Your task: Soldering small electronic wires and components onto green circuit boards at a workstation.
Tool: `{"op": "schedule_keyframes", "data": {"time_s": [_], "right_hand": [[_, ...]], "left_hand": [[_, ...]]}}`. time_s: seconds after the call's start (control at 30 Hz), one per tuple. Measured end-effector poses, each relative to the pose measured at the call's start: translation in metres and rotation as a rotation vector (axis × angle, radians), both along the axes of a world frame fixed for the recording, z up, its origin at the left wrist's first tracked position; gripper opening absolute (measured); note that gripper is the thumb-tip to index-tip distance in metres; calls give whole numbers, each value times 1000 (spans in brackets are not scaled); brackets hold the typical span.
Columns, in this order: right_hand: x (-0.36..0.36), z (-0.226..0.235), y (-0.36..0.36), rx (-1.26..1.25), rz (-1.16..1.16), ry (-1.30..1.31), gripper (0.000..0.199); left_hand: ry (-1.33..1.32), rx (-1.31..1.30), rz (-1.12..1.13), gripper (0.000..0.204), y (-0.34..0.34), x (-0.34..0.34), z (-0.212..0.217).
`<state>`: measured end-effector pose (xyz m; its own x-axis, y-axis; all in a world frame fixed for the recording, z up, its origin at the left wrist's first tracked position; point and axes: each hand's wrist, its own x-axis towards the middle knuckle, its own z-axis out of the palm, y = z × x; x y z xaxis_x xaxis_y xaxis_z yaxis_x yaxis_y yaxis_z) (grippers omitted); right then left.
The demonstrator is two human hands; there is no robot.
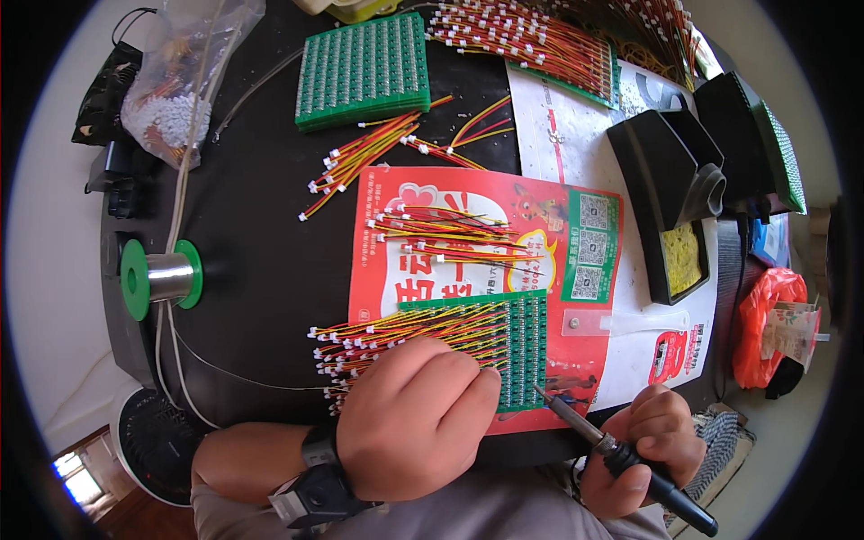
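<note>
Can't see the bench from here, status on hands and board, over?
Left hand pressing down wired green circuit board. Right hand gripping soldering iron, tip at board's lower edge. Loose wire bundles above, clear of tip.

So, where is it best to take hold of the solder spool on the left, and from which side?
Hold the solder spool by its bare metal core, between the two green flanges. It lies on its side with the axis running left to right, so come from above, with the fingers across the core. Stay off the wire that leaves it.

An electronics soldering workbench: green circuit boards [364, 70], solder spool [162, 278], bundled wire leads [531, 40] and soldering iron [621, 454]
</note>
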<state>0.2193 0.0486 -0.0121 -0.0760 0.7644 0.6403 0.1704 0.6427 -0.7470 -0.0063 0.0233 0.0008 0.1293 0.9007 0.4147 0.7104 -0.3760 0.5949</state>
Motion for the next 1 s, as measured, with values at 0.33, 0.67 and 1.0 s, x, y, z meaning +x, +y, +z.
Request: {"op": "schedule_keyframes", "data": {"time_s": [0.33, 0.67, 1.0], "right_hand": [[-5, 1, -2, -31, -18, 8, 32], [-4, 4, 0, -45, -32, 12, 33], [-1, 2, 1, -10, -7, -11, 33]], "left_hand": [[58, -23, 239, 20, 29, -32, 25], [117, -17, 173, 16, 51, -42, -1], [-243, -183, 79, 22, 21, -44, 29]]}}
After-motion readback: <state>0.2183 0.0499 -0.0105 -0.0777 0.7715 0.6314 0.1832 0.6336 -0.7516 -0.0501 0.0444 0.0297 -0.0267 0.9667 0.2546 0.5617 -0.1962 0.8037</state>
